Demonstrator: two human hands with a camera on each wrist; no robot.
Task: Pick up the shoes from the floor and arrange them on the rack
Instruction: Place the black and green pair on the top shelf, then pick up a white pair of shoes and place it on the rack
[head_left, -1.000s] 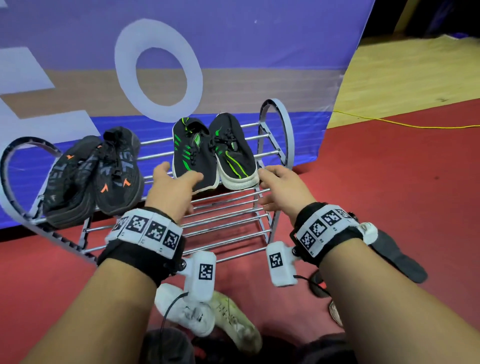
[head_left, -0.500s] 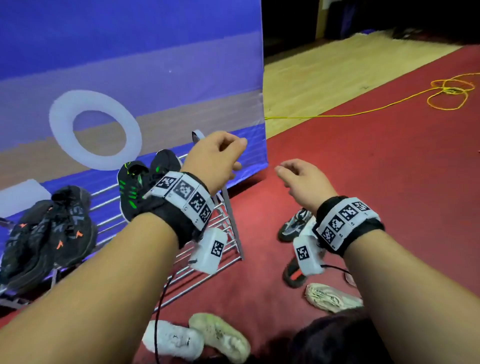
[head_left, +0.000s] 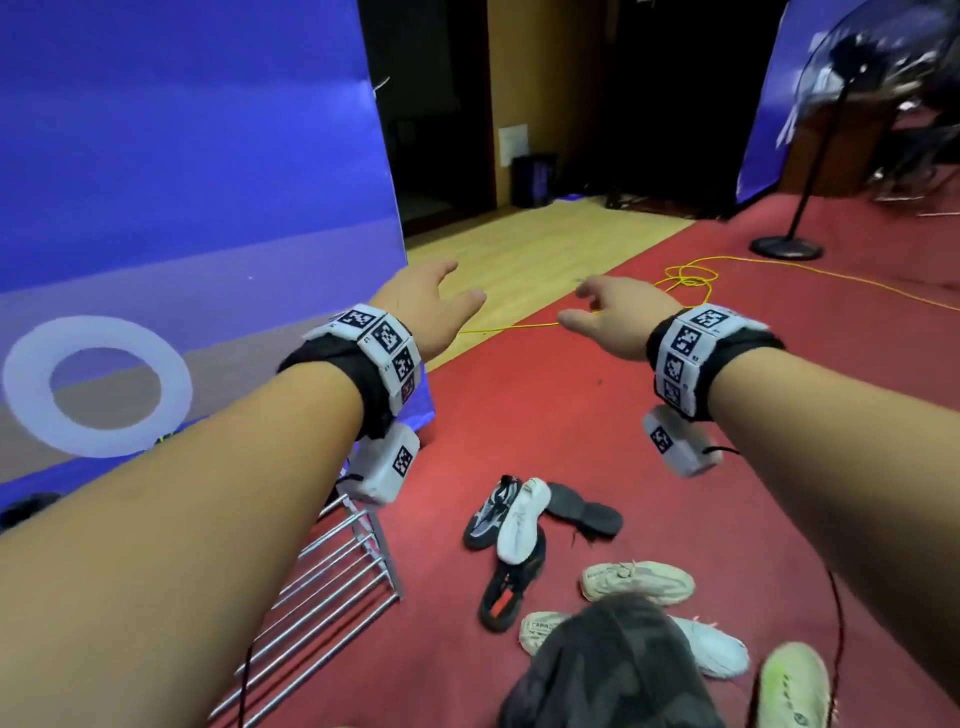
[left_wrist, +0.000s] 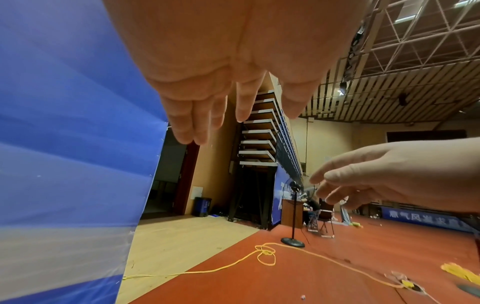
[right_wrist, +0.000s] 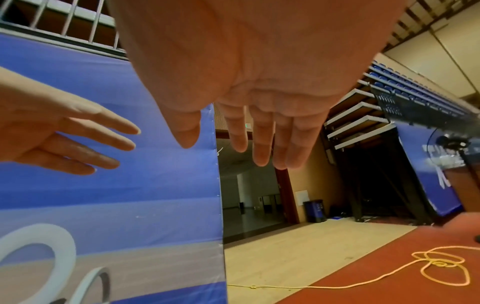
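Both hands hang in the air, empty, fingers loose and spread. My left hand (head_left: 431, 301) is raised near the edge of the blue banner; my right hand (head_left: 608, 317) is beside it over the red floor. In the left wrist view the left hand (left_wrist: 223, 115) holds nothing; in the right wrist view the right hand (right_wrist: 246, 139) holds nothing either. Below them several shoes lie on the floor: a grey-black shoe (head_left: 485, 514), a white shoe (head_left: 522, 519), a black shoe with orange (head_left: 506, 592) and beige shoes (head_left: 636, 582). The metal rack (head_left: 332, 587) shows its right end under my left forearm.
A blue banner (head_left: 182, 182) stands behind the rack. A yellow cord (head_left: 685, 278) loops across the red floor. A fan stand (head_left: 787, 247) is at far right. A black insole (head_left: 584, 512) lies by the shoes. My dark-clad knee (head_left: 608, 670) fills the bottom.
The view has swung right, away from the rack towards the shoes on the floor. Both hands left the rack's shoes and rose, empty, with fingers opening.
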